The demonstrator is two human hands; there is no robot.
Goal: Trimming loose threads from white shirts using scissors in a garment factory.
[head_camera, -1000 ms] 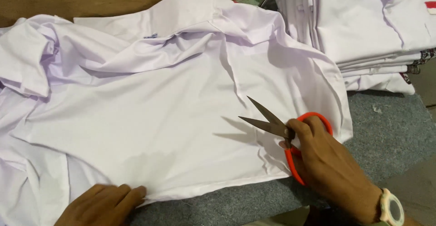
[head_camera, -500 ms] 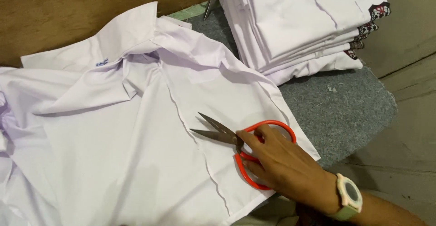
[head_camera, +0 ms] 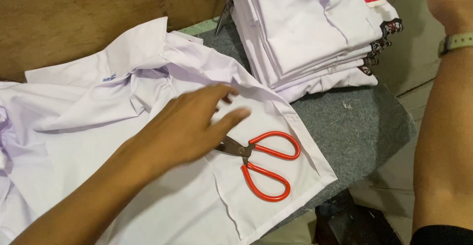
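Note:
A white shirt lies spread out and creased on the grey felt table. Red-handled scissors rest on the shirt near its right edge, with nothing holding them. My left hand reaches across the shirt, fingers stretched out flat and blurred, covering the scissor blades; it holds nothing. My right arm is lifted at the right edge with a pale watch on the wrist. Only the base of my right hand shows at the top corner; its fingers are out of the frame.
A stack of folded white shirts stands at the back right, with patterned trim at its edge. A second pair of scissors leans behind the stack. A brown wooden board runs along the back. The table ends at the right.
My right hand has let go of the scissors, which now lie on the shirt, and has risen to the upper right. My left hand has come in over the shirt.

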